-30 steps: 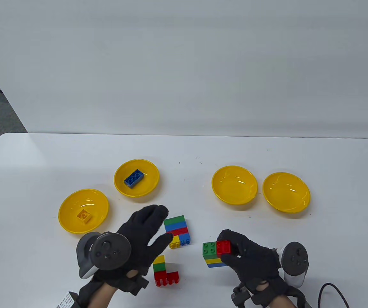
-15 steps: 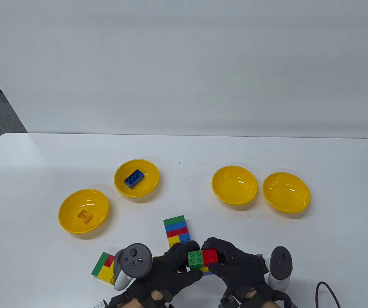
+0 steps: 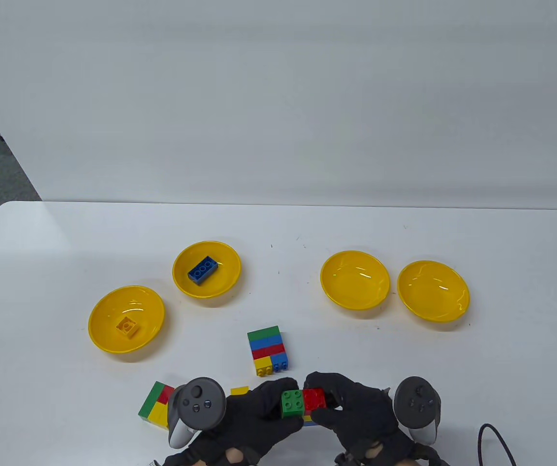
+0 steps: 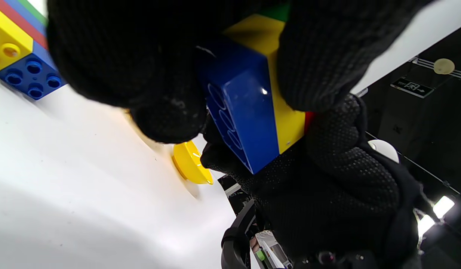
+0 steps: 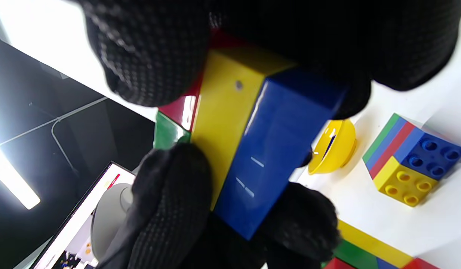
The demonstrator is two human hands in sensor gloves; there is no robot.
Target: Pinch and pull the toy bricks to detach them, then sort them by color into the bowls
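Observation:
Both hands hold one small brick stack (image 3: 303,405) above the table's near edge. Its top shows a green brick (image 3: 292,403) and a red brick (image 3: 315,399); yellow and blue layers (image 4: 252,108) lie beneath, plain in both wrist views (image 5: 252,142). My left hand (image 3: 264,412) grips the green end. My right hand (image 3: 351,407) grips the red end, fingers curled round it. A second stack (image 3: 268,350) of green, blue, red and yellow lies on the table behind the hands. A third stack (image 3: 156,406) sits at the near left.
Four yellow bowls stand across the table: one (image 3: 126,318) holds a yellow brick (image 3: 127,326), one (image 3: 206,269) holds a blue brick (image 3: 203,269), and two on the right (image 3: 354,280) (image 3: 433,291) hold nothing. A loose yellow piece (image 3: 239,390) lies near my left hand. A cable (image 3: 494,441) lies at the right.
My left hand left the middle stack and came to the stack in my right hand; both now grip it, slightly nearer the table's edge. The red-yellow-green stack now lies further left.

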